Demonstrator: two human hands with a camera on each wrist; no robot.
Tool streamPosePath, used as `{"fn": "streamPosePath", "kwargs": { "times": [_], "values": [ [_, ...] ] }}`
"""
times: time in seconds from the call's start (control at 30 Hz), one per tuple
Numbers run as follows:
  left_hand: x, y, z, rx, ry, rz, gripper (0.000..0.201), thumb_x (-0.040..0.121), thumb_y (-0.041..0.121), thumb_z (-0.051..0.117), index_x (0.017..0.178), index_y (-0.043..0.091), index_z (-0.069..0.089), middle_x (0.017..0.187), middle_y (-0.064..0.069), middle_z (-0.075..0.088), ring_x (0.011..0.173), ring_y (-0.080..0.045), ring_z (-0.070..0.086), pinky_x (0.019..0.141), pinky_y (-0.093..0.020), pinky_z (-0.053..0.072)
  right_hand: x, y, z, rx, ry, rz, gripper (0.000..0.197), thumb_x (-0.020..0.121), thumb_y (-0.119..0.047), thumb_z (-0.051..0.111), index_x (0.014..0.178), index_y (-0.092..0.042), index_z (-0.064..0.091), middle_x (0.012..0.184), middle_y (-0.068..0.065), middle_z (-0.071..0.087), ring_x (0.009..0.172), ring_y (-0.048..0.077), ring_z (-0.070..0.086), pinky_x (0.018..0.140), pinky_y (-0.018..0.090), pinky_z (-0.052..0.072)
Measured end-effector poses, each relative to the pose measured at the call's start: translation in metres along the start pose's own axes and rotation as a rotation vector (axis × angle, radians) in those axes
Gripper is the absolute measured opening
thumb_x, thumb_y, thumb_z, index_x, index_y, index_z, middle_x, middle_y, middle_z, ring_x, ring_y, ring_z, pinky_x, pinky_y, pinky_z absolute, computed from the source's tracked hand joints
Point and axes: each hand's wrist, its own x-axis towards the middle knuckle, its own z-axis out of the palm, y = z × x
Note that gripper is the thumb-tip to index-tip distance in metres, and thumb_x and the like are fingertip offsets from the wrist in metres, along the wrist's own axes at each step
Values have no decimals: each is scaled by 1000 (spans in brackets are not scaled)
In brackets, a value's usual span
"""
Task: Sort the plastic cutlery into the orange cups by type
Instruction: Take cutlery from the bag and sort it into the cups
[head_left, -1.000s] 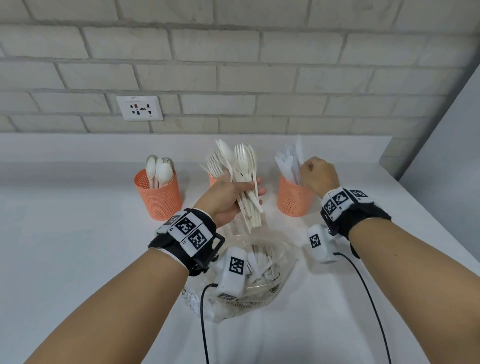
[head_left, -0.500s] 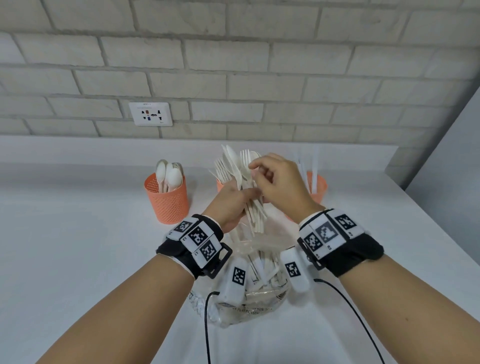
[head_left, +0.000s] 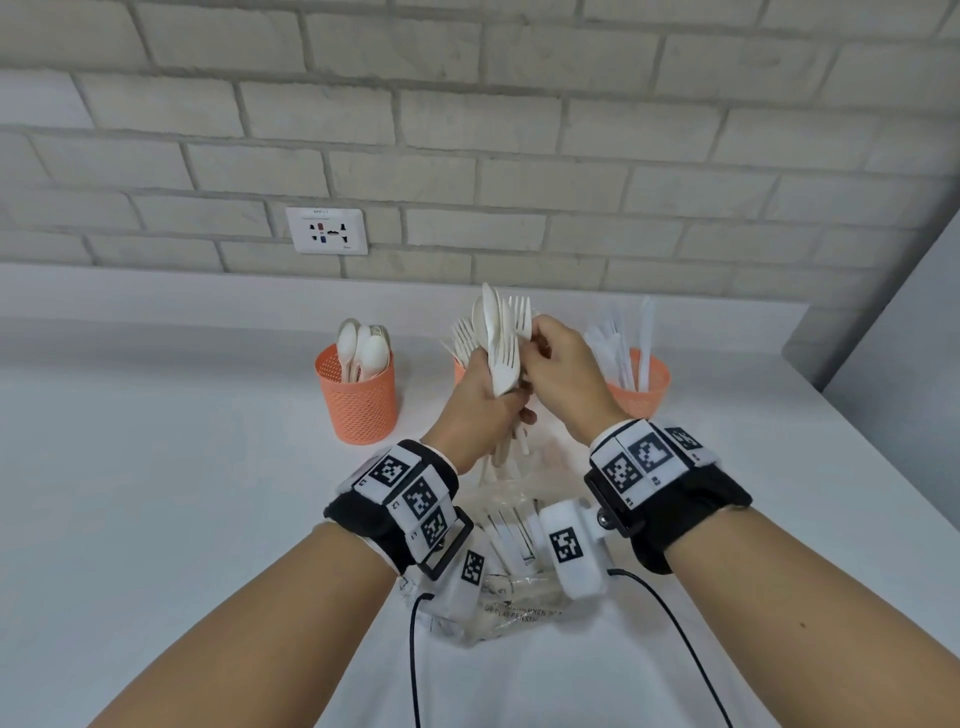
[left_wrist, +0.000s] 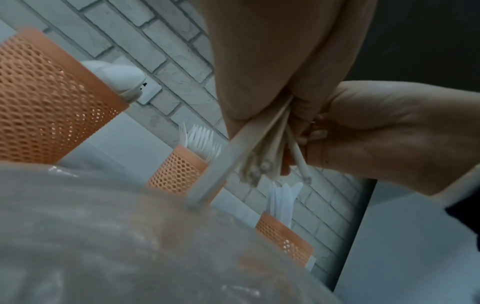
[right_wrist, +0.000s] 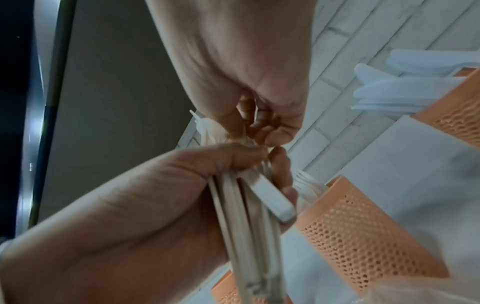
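My left hand (head_left: 493, 410) grips a bundle of white plastic cutlery (head_left: 501, 348), forks and spoons mixed, upright above the middle orange cup (head_left: 459, 370). My right hand (head_left: 543, 345) reaches in from the right and pinches a fork (head_left: 521, 317) near the top of the bundle. The left orange cup (head_left: 356, 400) holds spoons, the middle one forks, and the right orange cup (head_left: 644, 387) knives. The handles (left_wrist: 262, 162) fan out below my left hand (left_wrist: 259, 61). In the right wrist view the fingers of my right hand (right_wrist: 259, 125) curl at the bundle (right_wrist: 244, 214).
A clear plastic bag (head_left: 511, 597) with more cutlery lies on the white table (head_left: 156, 519) under my wrists. A brick wall with a socket (head_left: 326, 230) stands behind the cups. A grey panel (head_left: 893, 364) borders the table on the right.
My right hand left the knife cup on the right and came over to the bundle, where it now pinches a fork. The left hand kept holding the bundle.
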Motion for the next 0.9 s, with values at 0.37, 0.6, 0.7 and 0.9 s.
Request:
{"fn": "streamPosePath", "kwargs": {
  "times": [0.37, 0.6, 0.7, 0.9],
  "values": [
    [-8, -8, -22, -121, -6, -62, 8, 96, 5, 46, 98, 10, 53, 58, -1, 49, 51, -12, 49, 53, -25, 46, 4, -24, -11, 407, 352, -186, 18, 102, -20, 28, 95, -26, 43, 62, -3, 46, 55, 11, 50, 58, 20, 46],
    [0, -13, -26, -6, 159, 6, 43, 88, 0, 57, 127, 5, 40, 101, -10, 61, 83, -16, 60, 60, -20, 49, -15, -14, 16, 217, -58, -111, 24, 76, -26, 74, 88, -9, 61, 66, 15, 46, 62, 23, 49, 60, 37, 48],
    [-5, -9, -28, -82, 74, 12, 48, 84, -10, 56, 128, 3, 41, 94, -9, 62, 68, -6, 61, 53, -14, 46, -12, -7, 27, 55, -71, -101, 16, 81, -17, 69, 88, -3, 64, 71, 6, 59, 66, 19, 56, 66, 32, 50],
    [-11, -4, -41, -419, -70, -38, 26, 87, -10, 50, 108, 6, 55, 69, 0, 64, 58, -8, 61, 51, -21, 49, -5, -3, 28, 165, -186, 0, 15, 96, -19, 47, 103, -9, 56, 91, 9, 66, 80, 14, 67, 73, 32, 56]
  ]
}}
